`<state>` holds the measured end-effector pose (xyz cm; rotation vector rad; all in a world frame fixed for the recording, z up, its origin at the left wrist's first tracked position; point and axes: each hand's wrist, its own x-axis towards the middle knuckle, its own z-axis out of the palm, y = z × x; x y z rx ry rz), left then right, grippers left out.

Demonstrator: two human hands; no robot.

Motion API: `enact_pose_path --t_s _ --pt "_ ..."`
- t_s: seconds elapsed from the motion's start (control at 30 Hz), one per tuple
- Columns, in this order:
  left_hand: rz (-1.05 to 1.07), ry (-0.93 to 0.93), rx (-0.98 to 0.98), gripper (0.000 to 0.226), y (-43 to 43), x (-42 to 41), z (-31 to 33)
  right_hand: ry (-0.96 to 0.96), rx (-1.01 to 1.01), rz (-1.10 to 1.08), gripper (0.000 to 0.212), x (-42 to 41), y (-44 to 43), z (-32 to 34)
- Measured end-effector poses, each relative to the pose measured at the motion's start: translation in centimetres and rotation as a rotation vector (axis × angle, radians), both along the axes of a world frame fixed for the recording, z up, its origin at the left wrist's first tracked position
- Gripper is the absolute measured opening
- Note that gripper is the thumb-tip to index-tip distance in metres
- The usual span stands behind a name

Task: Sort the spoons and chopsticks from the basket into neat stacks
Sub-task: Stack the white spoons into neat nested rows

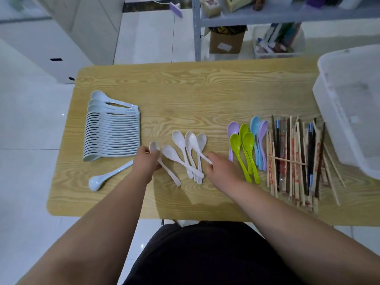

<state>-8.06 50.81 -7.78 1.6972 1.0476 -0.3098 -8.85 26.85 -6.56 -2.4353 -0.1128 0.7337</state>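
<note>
The left hand (147,159) is gripping a white spoon (153,146) and the right hand (218,166) is pinching a second spoon (194,140) by its handle, likely gathering both for stacking.

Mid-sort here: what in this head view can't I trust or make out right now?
- White plastic basket: cut off by the right edge, head view; inside blurred.
- Right hand: its grip on the white plastic spoon handle is hidden under its own fingers.
- Pile of wooden chopsticks: wrapper print too small; overlap blocks a count.
</note>
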Motion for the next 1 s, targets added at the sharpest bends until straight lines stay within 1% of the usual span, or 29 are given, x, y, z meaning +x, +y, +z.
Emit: enact_pose_path --t_s 0.07,0.17,0.23,0.3,0.33,0.43,0.5,0.57,0.6,0.63,0.73,0.77,0.8,0.87,0.9,1.0 --pt "-0.006 -0.033 -0.023 0.015 0.3 -0.8 0.7 -0.02 0.109 -0.006 0.048 -0.6 0.7 0.7" --pt "0.0 -0.052 -0.154 0.028 0.9 -2.0 1.7 -0.081 0.265 0.006 0.044 -2.1 2.6 2.2" --pt "0.056 -0.08 -0.322 0.029 0.9 -3.1 2.8 -0.137 0.295 0.031 0.04 -3.3 4.3 3.4" --pt "0.141 -0.128 -0.538 0.016 0.8 -4.1 4.2 -0.173 0.305 0.029 0.038 -4.7 6.2 4.2" --pt "0.178 -0.157 -0.652 0.012 1.0 -4.6 4.8 -0.187 0.304 0.016 0.039 -5.3 7.1 4.4" --pt "0.242 -0.243 -0.935 0.015 2.3 -5.2 5.9 -0.183 0.289 -0.009 0.04 -6.7 9.5 4.8" --pt "0.287 -0.253 -1.031 0.024 3.3 -5.2 6.3 -0.193 0.289 0.006 0.042 -7.5 10.7 4.7" --pt "0.32 -0.224 -1.031 0.04 4.0 -5.3 6.2 -0.204 0.295 0.032 0.042 -8.3 11.5 4.0" --pt "0.326 -0.212 -1.017 0.043 4.1 -5.5 6.3 -0.199 0.293 0.05 0.042 -8.7 11.8 3.7" --pt "0.328 -0.209 -1.008 0.041 4.2 -5.7 6.3 -0.184 0.283 0.064 0.042 -8.9 12.0 3.5" --pt "0.286 -0.223 -0.944 0.023 4.4 -5.9 5.7 -0.119 0.224 0.129 0.039 -8.7 12.1 4.0" --pt "0.263 -0.241 -0.913 0.022 4.5 -5.7 5.3 -0.114 0.213 0.15 0.036 -8.2 11.9 4.3" --pt "0.237 -0.252 -0.882 0.026 4.6 -5.6 5.0 -0.123 0.197 0.157 0.031 -7.6 11.7 4.4" --pt "0.21 -0.238 -0.829 0.03 4.6 -5.4 4.3 -0.171 0.098 0.146 0.023 -5.9 10.8 4.1" --pt "0.215 -0.218 -0.809 0.03 4.7 -5.4 4.0 -0.192 0.02 0.147 0.023 -5.0 10.2 3.7" --pt "0.262 -0.148 -0.77 0.027 5.3 -5.7 2.6 -0.148 -0.206 0.226 0.033 -2.8 8.8 1.4"
